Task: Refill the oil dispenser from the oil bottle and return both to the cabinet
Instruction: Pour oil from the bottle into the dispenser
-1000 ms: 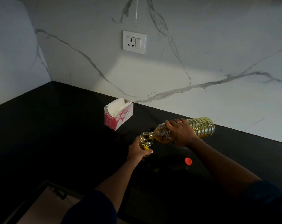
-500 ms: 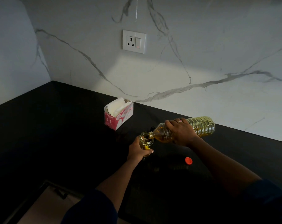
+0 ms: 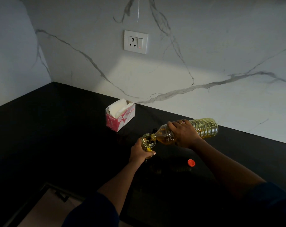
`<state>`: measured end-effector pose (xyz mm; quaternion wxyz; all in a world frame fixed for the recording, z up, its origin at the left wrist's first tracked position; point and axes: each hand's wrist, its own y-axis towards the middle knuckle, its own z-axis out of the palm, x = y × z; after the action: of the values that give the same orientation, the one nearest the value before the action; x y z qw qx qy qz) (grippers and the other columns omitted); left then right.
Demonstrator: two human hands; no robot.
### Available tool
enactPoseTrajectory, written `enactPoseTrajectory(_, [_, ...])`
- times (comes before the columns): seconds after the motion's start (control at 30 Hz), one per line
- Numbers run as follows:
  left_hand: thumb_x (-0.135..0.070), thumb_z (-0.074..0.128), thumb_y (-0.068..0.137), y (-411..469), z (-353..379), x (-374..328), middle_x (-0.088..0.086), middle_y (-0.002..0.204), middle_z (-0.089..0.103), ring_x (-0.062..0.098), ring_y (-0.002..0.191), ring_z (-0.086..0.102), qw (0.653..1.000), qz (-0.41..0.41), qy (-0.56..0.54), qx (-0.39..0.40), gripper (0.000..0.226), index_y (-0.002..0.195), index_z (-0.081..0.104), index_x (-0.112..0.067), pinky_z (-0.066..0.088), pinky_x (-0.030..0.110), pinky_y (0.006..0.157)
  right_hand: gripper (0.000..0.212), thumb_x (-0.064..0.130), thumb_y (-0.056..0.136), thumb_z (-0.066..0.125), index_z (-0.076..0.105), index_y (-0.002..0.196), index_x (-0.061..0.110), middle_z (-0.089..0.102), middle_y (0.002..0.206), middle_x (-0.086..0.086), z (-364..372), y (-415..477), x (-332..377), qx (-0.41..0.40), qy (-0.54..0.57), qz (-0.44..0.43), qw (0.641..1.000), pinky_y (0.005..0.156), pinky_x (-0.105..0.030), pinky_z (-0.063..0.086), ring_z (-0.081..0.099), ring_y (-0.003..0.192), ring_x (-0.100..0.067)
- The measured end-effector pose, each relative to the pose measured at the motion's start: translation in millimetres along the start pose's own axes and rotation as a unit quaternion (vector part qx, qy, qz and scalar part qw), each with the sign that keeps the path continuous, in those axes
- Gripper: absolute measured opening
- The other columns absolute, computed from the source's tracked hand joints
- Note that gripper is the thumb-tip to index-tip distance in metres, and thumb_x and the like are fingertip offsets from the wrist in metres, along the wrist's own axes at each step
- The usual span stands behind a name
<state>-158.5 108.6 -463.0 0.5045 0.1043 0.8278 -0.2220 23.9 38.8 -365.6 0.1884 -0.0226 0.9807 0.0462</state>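
At centre frame the oil bottle [image 3: 204, 128] was gripped round its body by the right hand [image 3: 184, 134] and tipped nearly level, mouth over the open oil dispenser [image 3: 148, 141], which was clasped upright by the left hand [image 3: 139, 152], presumably to steady it against spillage.

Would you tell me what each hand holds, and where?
The left hand grips the oil dispenser by its body; right hand grips the oil bottle near its shoulder.
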Motion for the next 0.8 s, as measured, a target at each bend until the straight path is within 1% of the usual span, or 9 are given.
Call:
enactPoseTrajectory(0.07, [-0.019, 0.084, 0.063, -0.1, -0.2, -0.3, 0.004, 0.134, 0.050, 0.022, 0.127, 0.045, 1.000, 0.000, 0.001, 0.000, 0.084, 0.135, 0.041, -0.020, 0.042, 0.036, 0.103, 0.090, 0.041, 0.046, 0.086, 0.053, 0.122, 0.006, 0.066, 0.107, -0.015, 0.7, -0.1, -0.3, -0.002, 0.000, 0.000, 1.000, 0.087, -0.048, 0.048, 0.064, 0.095, -0.034])
enactPoseTrajectory(0.17, [-0.019, 0.083, 0.064, -0.3, -0.2, -0.8, 0.004, 0.135, 0.050, 0.022, 0.128, 0.044, 1.000, -0.001, 0.001, 0.003, 0.083, 0.136, 0.040, -0.020, 0.042, 0.036, 0.103, 0.092, 0.042, 0.045, 0.087, 0.053, 0.122, 0.006, 0.066, 0.106, -0.015, 2.1, -0.1, -1.2, 0.008, -0.002, 0.002, 1.000, 0.087, -0.047, 0.048, 0.064, 0.095, -0.033])
enactPoseTrajectory(0.27, [-0.018, 0.083, 0.064, -0.3, -0.1, -0.7, 0.004, 0.135, 0.050, 0.022, 0.128, 0.044, 1.000, -0.003, 0.000, 0.000, 0.084, 0.136, 0.040, -0.020, 0.042, 0.036, 0.103, 0.088, 0.041, 0.057, 0.082, 0.047, 0.130, 0.007, 0.062, 0.117, -0.015, 1.4, 0.4, -0.4, 0.016, -0.001, 0.003, 1.000, 0.096, -0.047, 0.042, 0.059, 0.106, -0.034])
enactPoseTrajectory(0.33, [-0.018, 0.084, 0.064, -0.1, 0.0, -0.5, 0.004, 0.134, 0.050, 0.022, 0.127, 0.045, 1.000, -0.002, -0.001, 0.001, 0.083, 0.135, 0.041, -0.020, 0.042, 0.035, 0.103, 0.086, 0.041, 0.061, 0.080, 0.045, 0.132, 0.007, 0.060, 0.120, -0.016, 1.8, 0.5, -0.3, 0.019, 0.000, 0.003, 1.000, 0.098, -0.047, 0.040, 0.057, 0.110, -0.034])
enactPoseTrajectory(0.43, [-0.019, 0.084, 0.063, 0.1, 0.2, -0.7, 0.004, 0.133, 0.051, 0.022, 0.127, 0.045, 1.000, -0.003, 0.001, -0.001, 0.084, 0.135, 0.041, -0.020, 0.042, 0.037, 0.103, 0.087, 0.041, 0.057, 0.082, 0.048, 0.129, 0.007, 0.062, 0.118, -0.016, 3.6, 0.4, -1.4, 0.011, -0.001, 0.000, 1.000, 0.095, -0.047, 0.042, 0.059, 0.106, -0.034])
enactPoseTrajectory(0.53, [-0.019, 0.085, 0.062, 0.4, 0.7, 0.1, 0.004, 0.132, 0.052, 0.022, 0.126, 0.046, 1.000, -0.002, -0.002, -0.004, 0.085, 0.135, 0.041, -0.020, 0.043, 0.036, 0.102, 0.090, 0.043, 0.046, 0.086, 0.053, 0.122, 0.007, 0.066, 0.106, -0.015, 4.6, 0.5, -2.9, 0.007, -0.003, 0.003, 1.000, 0.086, -0.046, 0.048, 0.064, 0.094, -0.033])
enactPoseTrajectory(0.67, [-0.019, 0.085, 0.061, 0.7, 0.7, 0.5, 0.004, 0.132, 0.053, 0.022, 0.125, 0.047, 1.000, -0.001, -0.003, -0.006, 0.085, 0.134, 0.043, -0.019, 0.044, 0.037, 0.102, 0.083, 0.037, 0.063, 0.078, 0.043, 0.133, 0.006, 0.058, 0.122, -0.016, 3.2, 1.1, -0.7, 0.011, 0.017, 0.003, 1.000, 0.099, -0.047, 0.038, 0.056, 0.111, -0.035])
enactPoseTrajectory(0.73, [-0.019, 0.085, 0.061, 0.9, 0.6, 0.7, 0.004, 0.131, 0.053, 0.021, 0.124, 0.048, 1.000, 0.000, -0.001, -0.006, 0.084, 0.133, 0.044, -0.019, 0.044, 0.037, 0.102, 0.083, 0.039, 0.064, 0.077, 0.043, 0.133, 0.007, 0.059, 0.122, -0.016, 2.8, 0.8, -1.0, 0.011, 0.010, 0.003, 1.000, 0.099, -0.046, 0.039, 0.056, 0.110, -0.034])
enactPoseTrajectory(0.8, [-0.018, 0.085, 0.061, 0.6, 0.4, 0.6, 0.004, 0.130, 0.054, 0.022, 0.124, 0.049, 1.000, 0.002, -0.004, -0.006, 0.082, 0.132, 0.044, -0.019, 0.044, 0.036, 0.102, 0.085, 0.041, 0.058, 0.080, 0.047, 0.129, 0.008, 0.062, 0.116, -0.015, 3.7, 0.5, -1.4, 0.011, 0.003, 0.002, 1.000, 0.095, -0.046, 0.042, 0.059, 0.105, -0.033])
